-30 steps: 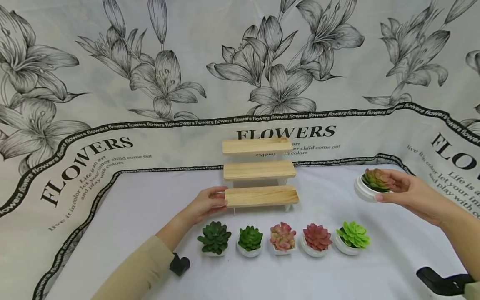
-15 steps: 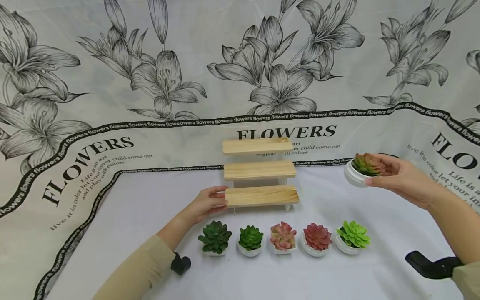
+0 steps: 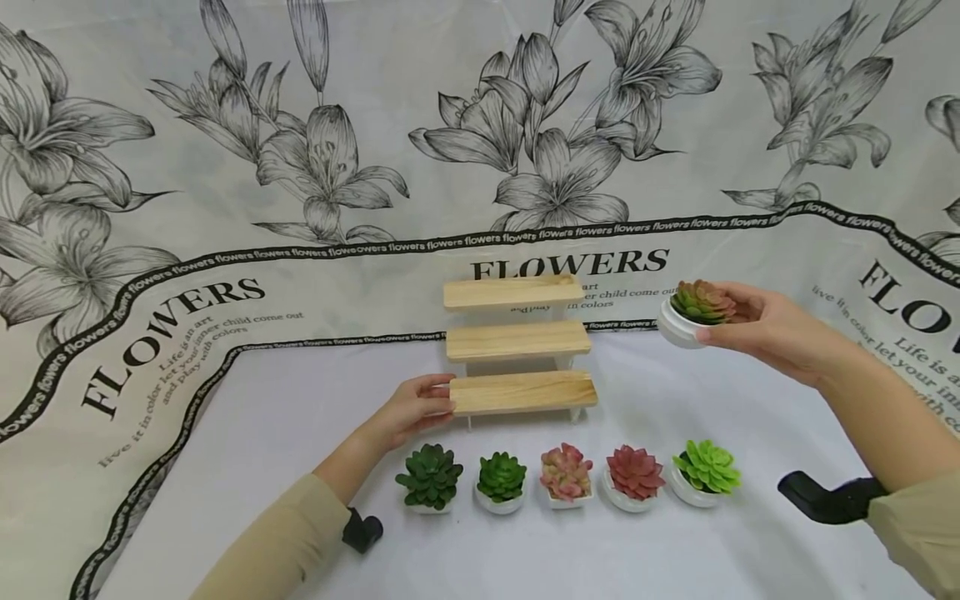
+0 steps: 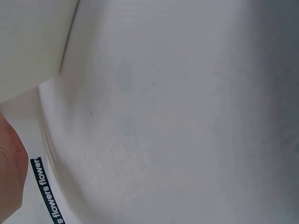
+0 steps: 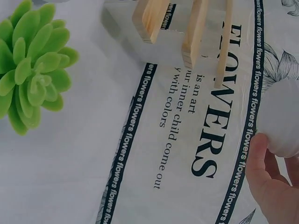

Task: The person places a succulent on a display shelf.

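succulents (image 3: 566, 473): 6 | white pots (image 3: 679, 330): 6 | tiered stand (image 3: 517, 394): 1 | wooden shelf boards (image 3: 519, 342): 3 | black wrist pieces (image 3: 828, 498): 2

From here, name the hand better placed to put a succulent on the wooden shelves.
Probably the right hand: it holds a potted succulent aloft, while the left hand touches the lowest shelf.

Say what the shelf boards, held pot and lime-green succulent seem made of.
Shelf boards: wood, matte, with visible grain.
Held white pot: ceramic or plastic; smooth, even surface fits both.
Lime-green succulent: probably plastic, satin, from its evenly coloured leaves.
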The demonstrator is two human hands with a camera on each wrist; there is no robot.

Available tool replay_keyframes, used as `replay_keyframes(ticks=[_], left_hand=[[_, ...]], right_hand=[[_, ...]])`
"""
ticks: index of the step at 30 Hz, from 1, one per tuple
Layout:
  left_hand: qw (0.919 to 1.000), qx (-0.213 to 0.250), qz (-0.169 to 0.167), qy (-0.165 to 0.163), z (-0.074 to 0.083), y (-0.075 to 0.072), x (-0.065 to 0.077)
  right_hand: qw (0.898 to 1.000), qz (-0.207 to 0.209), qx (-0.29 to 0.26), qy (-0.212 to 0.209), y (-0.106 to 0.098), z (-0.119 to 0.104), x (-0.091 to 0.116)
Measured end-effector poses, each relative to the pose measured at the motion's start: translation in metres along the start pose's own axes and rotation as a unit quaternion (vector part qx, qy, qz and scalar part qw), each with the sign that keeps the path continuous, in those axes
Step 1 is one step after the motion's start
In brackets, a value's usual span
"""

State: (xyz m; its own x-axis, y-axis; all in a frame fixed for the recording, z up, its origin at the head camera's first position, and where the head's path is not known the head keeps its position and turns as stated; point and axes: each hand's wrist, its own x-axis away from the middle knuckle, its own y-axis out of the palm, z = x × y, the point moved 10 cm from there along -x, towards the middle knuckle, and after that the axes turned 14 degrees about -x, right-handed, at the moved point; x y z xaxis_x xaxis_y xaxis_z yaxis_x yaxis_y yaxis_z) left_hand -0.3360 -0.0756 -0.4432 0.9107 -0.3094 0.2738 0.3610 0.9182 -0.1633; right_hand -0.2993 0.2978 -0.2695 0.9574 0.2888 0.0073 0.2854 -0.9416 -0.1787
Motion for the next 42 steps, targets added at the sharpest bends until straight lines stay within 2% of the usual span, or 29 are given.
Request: replay_keyframes(ticks=[12,20,30,35,42], left_hand=[[0.9999,0.013,0.008,0.000,-0.001,-0.001,0.002],[0.9999,0.010,-0.005,0.008,0.002,0.000,0.000],[0.9999,0.014,-0.006,0.006,-0.001,-0.001,0.001],[0.9999,0.013,-0.006,0.005,-0.001,-0.002,0.001],[0.9998,0.018,0.002,-0.003,-0.002,-0.001,-0.001]], right_hand=[[1.000,-0.018,-0.018,0.003,0.020,-0.011,-0.015],[1.000,-0.015,-0.001,0.024,0.035,-0.014,-0.026],[0.999,-0.029,-0.008,0.030,0.062,-0.021,-0.048],[0.999,-0.022,0.004,0.035,0.071,-0.024,-0.057],[0.999,-0.024,-0.022,0.039,0.085,-0.025,-0.071]])
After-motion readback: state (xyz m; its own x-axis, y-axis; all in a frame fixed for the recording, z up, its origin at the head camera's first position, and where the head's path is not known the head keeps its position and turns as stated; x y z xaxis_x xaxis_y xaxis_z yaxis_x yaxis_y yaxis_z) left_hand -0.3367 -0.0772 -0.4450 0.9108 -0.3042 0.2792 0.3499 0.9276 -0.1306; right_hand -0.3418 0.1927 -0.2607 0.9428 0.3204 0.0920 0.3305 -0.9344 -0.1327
